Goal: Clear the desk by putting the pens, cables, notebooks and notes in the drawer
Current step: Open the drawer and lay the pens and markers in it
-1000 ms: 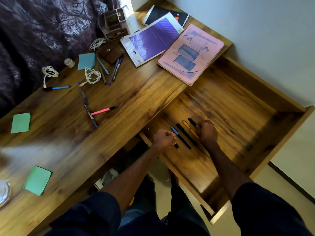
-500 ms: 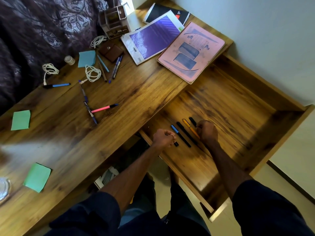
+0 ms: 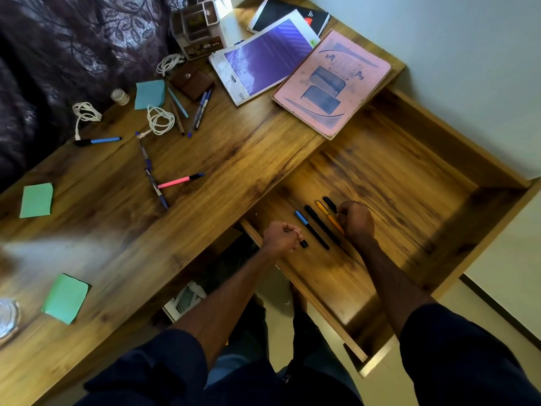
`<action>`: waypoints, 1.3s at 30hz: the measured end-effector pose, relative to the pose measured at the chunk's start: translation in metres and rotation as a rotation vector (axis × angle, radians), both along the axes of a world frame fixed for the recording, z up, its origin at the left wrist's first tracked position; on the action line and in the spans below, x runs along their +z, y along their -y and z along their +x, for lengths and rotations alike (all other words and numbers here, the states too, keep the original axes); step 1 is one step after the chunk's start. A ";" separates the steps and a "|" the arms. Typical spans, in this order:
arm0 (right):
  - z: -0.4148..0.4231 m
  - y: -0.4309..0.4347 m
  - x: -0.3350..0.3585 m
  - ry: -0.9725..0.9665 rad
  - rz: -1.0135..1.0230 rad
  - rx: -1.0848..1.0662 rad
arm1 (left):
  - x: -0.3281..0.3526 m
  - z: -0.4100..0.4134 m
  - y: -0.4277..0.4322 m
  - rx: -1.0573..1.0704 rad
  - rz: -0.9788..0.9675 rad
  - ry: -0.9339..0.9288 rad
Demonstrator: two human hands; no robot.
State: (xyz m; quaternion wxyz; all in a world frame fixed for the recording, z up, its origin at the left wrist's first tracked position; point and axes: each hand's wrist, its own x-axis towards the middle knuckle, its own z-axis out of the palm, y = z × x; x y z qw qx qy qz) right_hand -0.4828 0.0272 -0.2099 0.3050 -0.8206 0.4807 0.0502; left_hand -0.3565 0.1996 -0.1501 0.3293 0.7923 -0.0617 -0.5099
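Open drawer (image 3: 395, 186), centre right, holds four pens (image 3: 319, 225) side by side. Beside them, the left hand (image 3: 281, 237) pinches a small black-tipped object (image 3: 304, 244). The right hand (image 3: 355, 219) is clenched over their ends, grasp unclear. On the desk (image 3: 234, 159), upper left: eight loose pens (image 3: 180, 180), three cables (image 3: 159, 118), three notes (image 3: 36, 200), three notebooks (image 3: 330, 80).

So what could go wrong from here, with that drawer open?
The pink card-covered notebook overhangs the desk edge above the open wooden drawer; a nudge might tip it in. The orange plastic pen by the right hand may roll when it shuts. The left hand merely pinches a small black-ended item; it could drop.
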 end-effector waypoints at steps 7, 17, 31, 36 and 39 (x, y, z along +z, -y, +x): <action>-0.002 -0.003 0.006 0.054 -0.031 -0.049 | 0.002 0.004 -0.002 0.019 -0.003 0.007; 0.017 -0.046 0.056 0.261 -0.098 -0.035 | 0.040 0.029 -0.013 -0.012 -0.107 0.096; 0.201 -0.150 0.146 0.615 -0.131 0.345 | 0.106 0.170 -0.099 0.093 -0.223 0.359; 0.274 -0.188 0.156 0.483 -0.098 0.460 | 0.108 0.234 -0.151 0.253 -0.192 0.398; 0.303 -0.200 0.152 0.464 -0.070 0.449 | 0.100 0.264 -0.182 0.287 -0.185 0.417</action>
